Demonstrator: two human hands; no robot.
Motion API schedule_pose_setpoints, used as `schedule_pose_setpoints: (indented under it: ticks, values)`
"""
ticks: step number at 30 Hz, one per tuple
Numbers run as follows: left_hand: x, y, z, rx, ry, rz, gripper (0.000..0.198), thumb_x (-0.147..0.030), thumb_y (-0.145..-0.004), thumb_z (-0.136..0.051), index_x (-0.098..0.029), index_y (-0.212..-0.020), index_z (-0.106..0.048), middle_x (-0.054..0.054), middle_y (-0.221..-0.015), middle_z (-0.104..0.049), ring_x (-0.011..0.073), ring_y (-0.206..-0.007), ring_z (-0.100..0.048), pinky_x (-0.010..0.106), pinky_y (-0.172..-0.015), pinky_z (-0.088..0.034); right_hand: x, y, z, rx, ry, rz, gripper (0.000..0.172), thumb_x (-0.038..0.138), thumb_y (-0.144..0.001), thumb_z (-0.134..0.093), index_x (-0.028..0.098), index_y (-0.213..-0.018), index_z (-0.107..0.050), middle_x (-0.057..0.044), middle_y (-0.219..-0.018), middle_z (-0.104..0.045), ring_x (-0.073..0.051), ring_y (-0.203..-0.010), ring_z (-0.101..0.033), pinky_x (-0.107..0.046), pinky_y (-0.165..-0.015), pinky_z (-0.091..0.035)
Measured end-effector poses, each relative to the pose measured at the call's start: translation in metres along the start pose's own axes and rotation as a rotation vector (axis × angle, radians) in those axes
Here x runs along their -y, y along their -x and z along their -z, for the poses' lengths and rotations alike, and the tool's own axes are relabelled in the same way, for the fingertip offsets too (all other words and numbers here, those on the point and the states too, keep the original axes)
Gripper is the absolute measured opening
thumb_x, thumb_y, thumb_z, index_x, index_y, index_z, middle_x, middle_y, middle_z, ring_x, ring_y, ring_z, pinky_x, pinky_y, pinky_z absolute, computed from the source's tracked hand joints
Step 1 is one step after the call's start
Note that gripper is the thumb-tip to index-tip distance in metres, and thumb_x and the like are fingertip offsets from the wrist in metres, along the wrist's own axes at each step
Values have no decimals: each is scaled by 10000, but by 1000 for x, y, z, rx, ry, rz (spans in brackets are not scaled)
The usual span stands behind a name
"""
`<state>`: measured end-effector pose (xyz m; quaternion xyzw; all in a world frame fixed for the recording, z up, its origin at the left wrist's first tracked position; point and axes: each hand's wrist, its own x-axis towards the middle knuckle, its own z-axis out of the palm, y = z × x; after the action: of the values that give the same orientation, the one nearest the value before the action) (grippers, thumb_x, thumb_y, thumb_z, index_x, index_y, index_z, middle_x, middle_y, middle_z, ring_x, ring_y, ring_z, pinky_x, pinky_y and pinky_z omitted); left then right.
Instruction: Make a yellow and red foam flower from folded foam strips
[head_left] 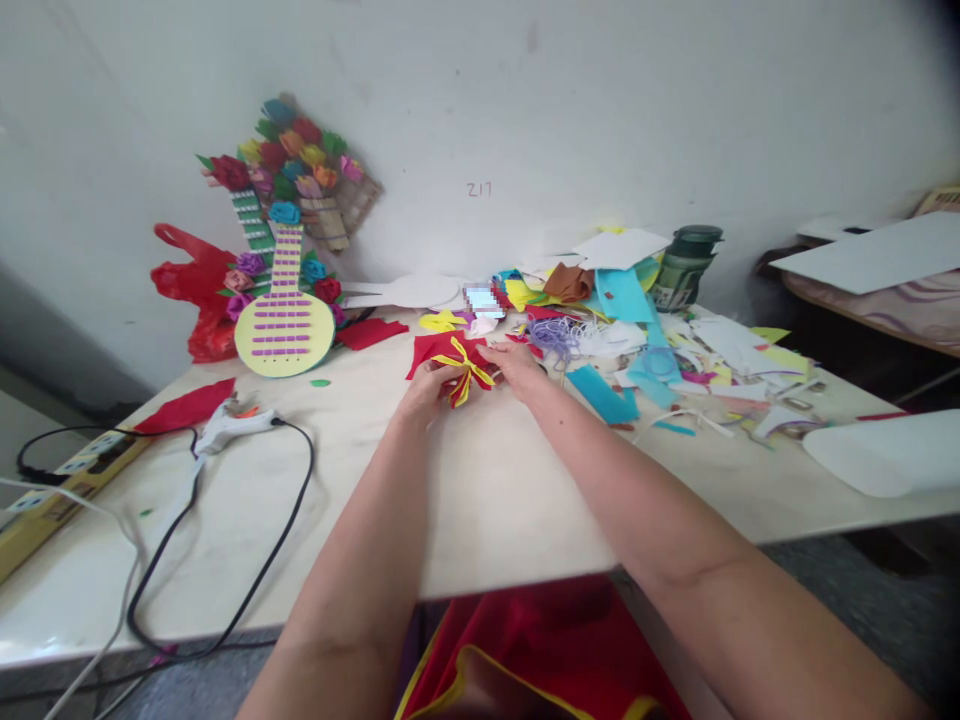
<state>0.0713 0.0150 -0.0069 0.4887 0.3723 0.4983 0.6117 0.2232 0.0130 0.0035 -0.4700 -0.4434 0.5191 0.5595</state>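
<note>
In the middle of the table, my left hand [427, 390] grips a red and yellow crepe paper flower [459, 372] from its left side. Yellow strips spread out like a star over its red petals. My right hand [516, 364] is at the flower's right edge, thumb and fingertips pinched together on it. The undersides of the flower and some of my fingers are hidden. Just behind the flower lies a piece of red crepe paper [427, 350].
A paper banjo shape [285, 335] stands at left before paper flowers [300, 150] and a red plastic bag [195, 280]. Nearer are a white glue gun [236, 425] with a black cord and a power strip [75, 480]. Paper scraps [622, 300] and a green bottle [686, 265] fill the right.
</note>
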Motion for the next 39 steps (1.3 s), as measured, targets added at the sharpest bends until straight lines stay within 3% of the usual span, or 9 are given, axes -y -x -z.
schedule_pose_setpoints:
  ticks: [12, 17, 22, 25, 31, 39]
  values:
    - [-4, 0, -1, -112, 89, 5, 217, -189, -487, -691, -120, -669, -596, 15, -594, -616, 137, -518, -571, 274, -514, -497, -1, -4, 4, -100, 51, 24, 199, 321, -662, -666, 163, -579, -578, 2, -505, -587, -101, -434, -477, -220, -396, -343]
    - [-5, 0, -2, -198, 68, 50, 237, -185, -474, -704, -114, -676, -605, 21, -587, -620, 139, -516, -574, 250, -485, -471, 4, -5, 8, -166, 155, 194, 190, 354, -681, -605, 168, -642, -608, 1, -615, -625, -102, -529, -506, -212, -478, -375]
    - [-2, -3, -1, -225, 42, 13, 227, -184, -477, -709, -116, -672, -615, 23, -600, -631, 127, -527, -570, 225, -484, -444, 8, 2, 6, -10, 362, 434, 337, 494, -716, -549, 175, -654, -638, 2, -668, -637, -121, -651, -537, -226, -627, -402]
    - [0, -4, -1, -217, 22, -16, 207, -188, -480, -705, -118, -648, -607, 16, -579, -619, 117, -514, -559, 222, -491, -437, 7, 6, 0, 61, 552, 489, 300, 476, -690, -593, 181, -659, -641, 3, -676, -634, -126, -656, -534, -238, -642, -395]
    - [-1, -3, -3, -219, -26, -7, 258, -208, -479, -689, -121, -709, -613, 20, -620, -637, 129, -530, -582, 231, -499, -443, 3, 4, -8, -66, 732, 413, 88, 271, -670, -585, 203, -658, -639, 7, -663, -636, -134, -630, -527, -250, -622, -386]
    - [-4, -2, -4, -233, -50, -2, 208, -224, -492, -653, -137, -668, -582, 2, -530, -586, 112, -424, -512, 215, -390, -376, -8, -9, -5, -85, 482, 248, 33, 213, -600, -606, 183, -608, -617, 17, -627, -619, -132, -616, -545, -248, -608, -413]
